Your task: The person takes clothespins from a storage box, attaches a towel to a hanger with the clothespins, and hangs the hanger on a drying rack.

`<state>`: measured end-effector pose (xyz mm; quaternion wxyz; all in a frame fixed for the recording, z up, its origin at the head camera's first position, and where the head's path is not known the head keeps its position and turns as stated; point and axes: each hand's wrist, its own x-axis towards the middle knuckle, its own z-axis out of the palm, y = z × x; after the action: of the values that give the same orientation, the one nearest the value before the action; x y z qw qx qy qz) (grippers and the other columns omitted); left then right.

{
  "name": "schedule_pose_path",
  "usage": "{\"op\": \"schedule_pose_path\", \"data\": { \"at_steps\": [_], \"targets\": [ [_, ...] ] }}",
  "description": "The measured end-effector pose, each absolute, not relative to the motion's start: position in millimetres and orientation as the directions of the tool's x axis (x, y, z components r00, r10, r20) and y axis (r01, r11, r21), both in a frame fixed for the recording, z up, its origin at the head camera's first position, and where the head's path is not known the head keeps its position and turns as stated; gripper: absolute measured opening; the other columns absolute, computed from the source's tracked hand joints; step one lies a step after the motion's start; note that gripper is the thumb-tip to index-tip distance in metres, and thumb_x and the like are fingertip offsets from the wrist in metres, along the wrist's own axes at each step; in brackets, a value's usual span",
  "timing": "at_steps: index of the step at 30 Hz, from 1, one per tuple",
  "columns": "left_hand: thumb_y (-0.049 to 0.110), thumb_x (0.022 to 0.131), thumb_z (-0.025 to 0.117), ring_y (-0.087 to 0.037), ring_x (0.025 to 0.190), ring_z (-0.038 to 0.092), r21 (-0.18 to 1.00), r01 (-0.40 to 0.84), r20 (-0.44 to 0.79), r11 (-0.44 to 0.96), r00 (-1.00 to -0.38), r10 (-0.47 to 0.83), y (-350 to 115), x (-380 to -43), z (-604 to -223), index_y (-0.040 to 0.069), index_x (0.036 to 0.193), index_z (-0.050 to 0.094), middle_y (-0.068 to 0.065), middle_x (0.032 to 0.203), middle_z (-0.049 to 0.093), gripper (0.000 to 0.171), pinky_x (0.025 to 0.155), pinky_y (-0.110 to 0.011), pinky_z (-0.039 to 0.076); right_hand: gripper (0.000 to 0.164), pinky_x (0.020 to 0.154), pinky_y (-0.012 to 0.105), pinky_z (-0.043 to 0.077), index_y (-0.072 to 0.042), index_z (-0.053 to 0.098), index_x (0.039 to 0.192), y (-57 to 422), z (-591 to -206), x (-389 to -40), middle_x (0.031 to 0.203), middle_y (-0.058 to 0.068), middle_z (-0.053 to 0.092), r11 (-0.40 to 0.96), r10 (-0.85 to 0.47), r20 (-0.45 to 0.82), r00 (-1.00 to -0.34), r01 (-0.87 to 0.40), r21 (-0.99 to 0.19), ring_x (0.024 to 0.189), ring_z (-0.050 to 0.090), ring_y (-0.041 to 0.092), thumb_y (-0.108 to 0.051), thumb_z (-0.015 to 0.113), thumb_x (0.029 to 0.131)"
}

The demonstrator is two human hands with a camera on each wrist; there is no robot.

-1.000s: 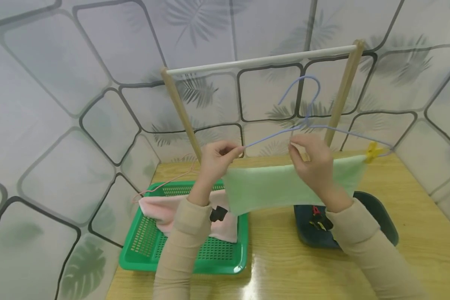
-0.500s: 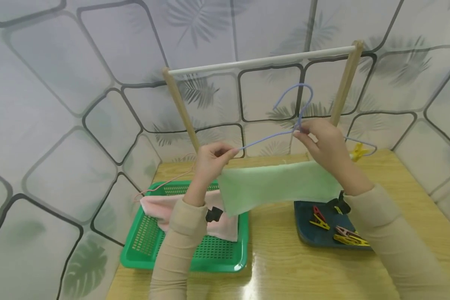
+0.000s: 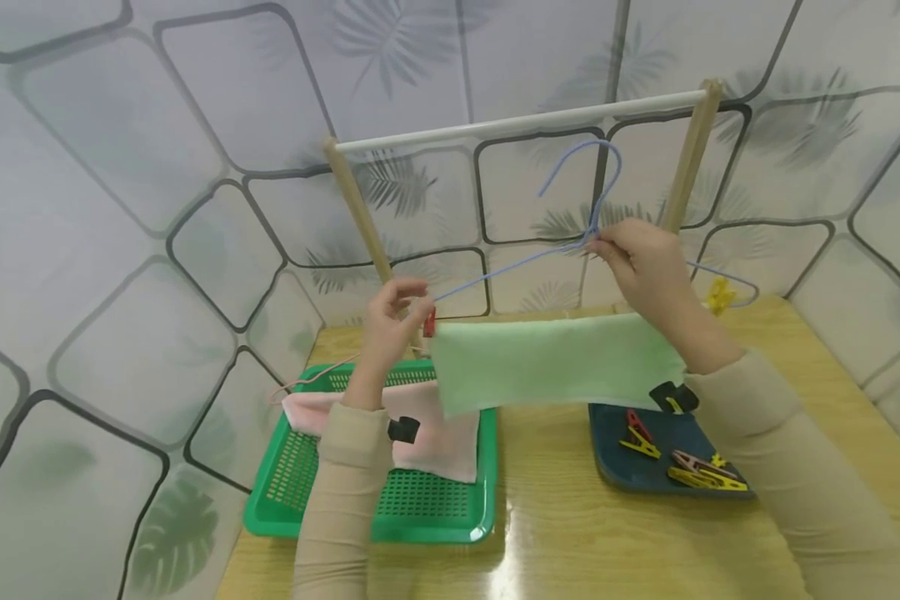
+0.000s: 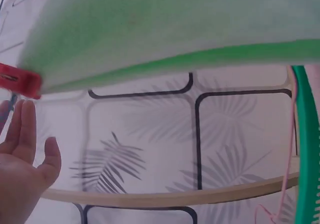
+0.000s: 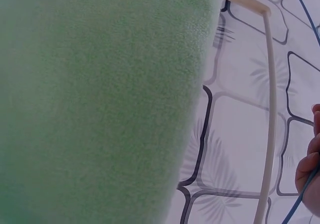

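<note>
A blue wire clothes hanger (image 3: 521, 265) is held up in front of the rack. My right hand (image 3: 641, 262) pinches it just below the hook. From the hanger hangs a light green towel (image 3: 547, 362), clipped by a red clothespin (image 3: 430, 322) at its left corner and a yellow clothespin (image 3: 720, 296) at the right. Beside the red clothespin is my left hand (image 3: 396, 325); in the left wrist view its fingers (image 4: 25, 129) are straight, with the thumb apart. The green towel (image 5: 100, 104) fills much of the right wrist view.
A drying rack with a white bar (image 3: 521, 125) stands at the back. On the left, a green basket (image 3: 427, 531) holds a pink towel (image 3: 442, 442), with a pink hanger (image 3: 311, 379) by it. To the right, a dark blue tray (image 3: 607, 454) contains several clothespins (image 3: 641, 437).
My left hand has moved left off the hanger's end, uncovering the red clothespin. The right hand has shifted from beside the hanger's neck to gripping it, and the hook has risen slightly.
</note>
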<state>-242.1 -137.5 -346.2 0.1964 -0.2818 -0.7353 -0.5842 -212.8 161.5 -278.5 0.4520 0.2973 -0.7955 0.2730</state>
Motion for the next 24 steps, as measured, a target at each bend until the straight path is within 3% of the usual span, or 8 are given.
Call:
{"op": "schedule_pose_path", "data": {
  "at_steps": [5, 11, 18, 24],
  "targets": [
    [0.018, 0.067, 0.063, -0.022, 0.093, 0.043, 0.767, 0.634, 0.593, 0.094, -0.758, 0.272, -145, -221, -337, -0.008, 0.103, 0.037, -0.015, 0.097, 0.047, 0.051, 0.079, -0.04, 0.03, 0.011, 0.046, 0.024, 0.031, 0.004, 0.057, 0.069, 162, -275, -212, 0.06, 0.01, 0.051, 0.688, -0.182, 0.894, -0.409, -0.703, -0.182, 0.05, 0.041, 0.015, -0.007, 0.058, 0.071],
    [-0.006, 0.066, 0.058, -0.025, 0.085, 0.043, 0.745, 0.633, 0.574, 0.213, -0.77, 0.28, -135, -213, -340, -0.006, 0.109, 0.032, -0.018, 0.091, 0.047, 0.049, 0.074, -0.044, 0.031, 0.013, 0.043, 0.025, 0.031, 0.005, 0.057, 0.067, 160, -269, -210, 0.057, 0.01, 0.051, 0.7, -0.156, 0.913, -0.377, -0.695, -0.167, 0.047, 0.04, 0.014, -0.008, 0.058, 0.071],
    [0.002, 0.071, 0.056, -0.018, 0.075, 0.049, 0.669, 0.678, 0.635, 0.306, -0.735, 0.24, -131, -226, -356, -0.002, 0.107, 0.04, -0.011, 0.086, 0.049, 0.039, 0.069, -0.026, 0.04, 0.014, 0.054, 0.029, 0.038, 0.004, 0.057, 0.065, 159, -267, -209, 0.056, 0.01, 0.05, 0.697, -0.151, 0.915, -0.374, -0.696, -0.169, 0.047, 0.04, 0.014, -0.008, 0.058, 0.071],
    [0.004, 0.073, 0.055, -0.018, 0.073, 0.049, 0.636, 0.696, 0.647, 0.334, -0.716, 0.262, -128, -230, -364, 0.001, 0.106, 0.039, -0.01, 0.086, 0.048, 0.037, 0.066, -0.026, 0.04, 0.015, 0.058, 0.028, 0.037, 0.004, 0.057, 0.065, 158, -267, -206, 0.055, 0.009, 0.048, 0.708, -0.139, 0.903, -0.407, -0.678, -0.196, 0.048, 0.035, 0.012, -0.01, 0.057, 0.072]
  ]
}}
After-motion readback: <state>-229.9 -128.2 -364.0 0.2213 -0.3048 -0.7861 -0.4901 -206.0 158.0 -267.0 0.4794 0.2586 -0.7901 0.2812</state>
